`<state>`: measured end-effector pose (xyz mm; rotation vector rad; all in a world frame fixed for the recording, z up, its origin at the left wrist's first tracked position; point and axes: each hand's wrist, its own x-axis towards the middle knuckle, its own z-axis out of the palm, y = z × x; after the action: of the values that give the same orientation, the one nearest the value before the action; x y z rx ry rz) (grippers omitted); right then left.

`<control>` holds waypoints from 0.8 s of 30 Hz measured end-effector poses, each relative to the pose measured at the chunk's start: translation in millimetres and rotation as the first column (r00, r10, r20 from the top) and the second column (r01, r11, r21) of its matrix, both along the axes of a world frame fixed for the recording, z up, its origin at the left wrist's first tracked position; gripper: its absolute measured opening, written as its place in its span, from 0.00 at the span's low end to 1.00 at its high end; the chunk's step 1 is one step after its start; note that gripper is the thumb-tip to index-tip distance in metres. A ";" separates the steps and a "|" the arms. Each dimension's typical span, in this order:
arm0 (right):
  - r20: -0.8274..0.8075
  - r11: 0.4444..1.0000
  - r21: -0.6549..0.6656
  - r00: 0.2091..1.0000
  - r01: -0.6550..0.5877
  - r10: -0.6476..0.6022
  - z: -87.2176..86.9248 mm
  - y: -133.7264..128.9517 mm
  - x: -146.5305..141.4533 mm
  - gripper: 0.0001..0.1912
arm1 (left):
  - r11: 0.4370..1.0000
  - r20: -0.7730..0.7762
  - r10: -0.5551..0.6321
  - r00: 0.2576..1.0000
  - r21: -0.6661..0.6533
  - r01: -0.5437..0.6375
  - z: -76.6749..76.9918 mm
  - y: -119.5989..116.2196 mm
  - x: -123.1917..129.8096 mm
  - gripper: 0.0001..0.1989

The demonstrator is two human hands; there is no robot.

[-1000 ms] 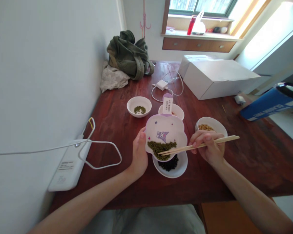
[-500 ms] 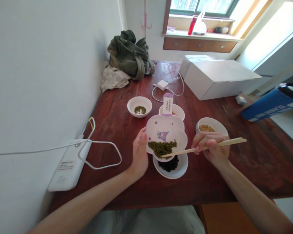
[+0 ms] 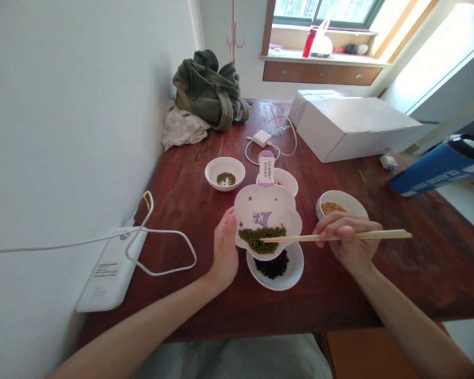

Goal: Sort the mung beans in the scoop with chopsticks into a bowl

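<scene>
Dish (image 3: 278,210): whitish, with purple edging and handle (image 3: 265,155); print of a purple-and-white cartoon figure (image 3: 263,218), plus small blue and magenta motifs. Dish beans (image 3: 256,243): olive green. Chopsticks (image 3: 300,238): pale straw. Near bowl (image 3: 296,268): white; its beans (image 3: 274,265) black. Right bowl (image 3: 353,205): white; its beans (image 3: 332,207) golden tan. Bench (image 3: 181,210): dark red-brown, streaky grain. Bag (image 3: 205,84): olive green. Cloth (image 3: 184,126): pale beige, faint floral pattern. Box (image 3: 363,116): white. Flask (image 3: 430,168): blue, white lettering.

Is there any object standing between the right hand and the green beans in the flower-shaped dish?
No, nothing visible: the chopsticks in the right hand cross over the right rim of the flower-shaped dish, and their tips are at the green beans. The left hand holds the dish's left side, away from that path.
</scene>
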<state>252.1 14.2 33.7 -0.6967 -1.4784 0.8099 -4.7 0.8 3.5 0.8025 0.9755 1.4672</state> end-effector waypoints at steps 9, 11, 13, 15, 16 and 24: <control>0.003 0.995 -0.081 0.999 -0.052 0.052 0.7 -1.7 -8.3 0.18 | 1.000 0.019 0.012 1.000 -0.006 -0.012 -3.5 0.0 0.1 0.27; -0.026 0.992 -0.102 0.997 -0.073 0.071 -0.7 -0.9 -7.6 0.19 | 1.000 0.031 0.017 0.999 -0.008 -0.017 -3.6 0.3 0.0 0.27; -0.045 0.991 -0.109 0.996 -0.084 0.079 -2.3 0.1 -6.5 0.20 | 1.000 0.040 0.013 0.999 -0.011 -0.013 -3.3 0.5 0.2 0.27; -0.054 0.990 -0.115 0.995 -0.084 0.078 -3.3 1.2 -5.3 0.20 | 1.000 0.046 0.012 0.999 -0.016 -0.012 -2.9 0.7 0.6 0.27; -0.054 0.990 -0.118 0.996 -0.082 0.076 -3.4 1.6 -4.8 0.20 | 1.000 0.049 0.015 0.999 -0.018 -0.014 -2.8 0.8 0.8 0.27; -0.050 0.995 -0.094 0.998 -0.027 0.022 -2.3 4.1 -0.2 0.23 | 1.000 0.078 0.016 0.997 0.001 -0.017 -4.7 0.8 1.1 0.25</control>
<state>252.0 18.3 31.4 -0.7256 -1.4141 0.9149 -3.6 1.5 -1.2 0.7342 0.9237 1.5028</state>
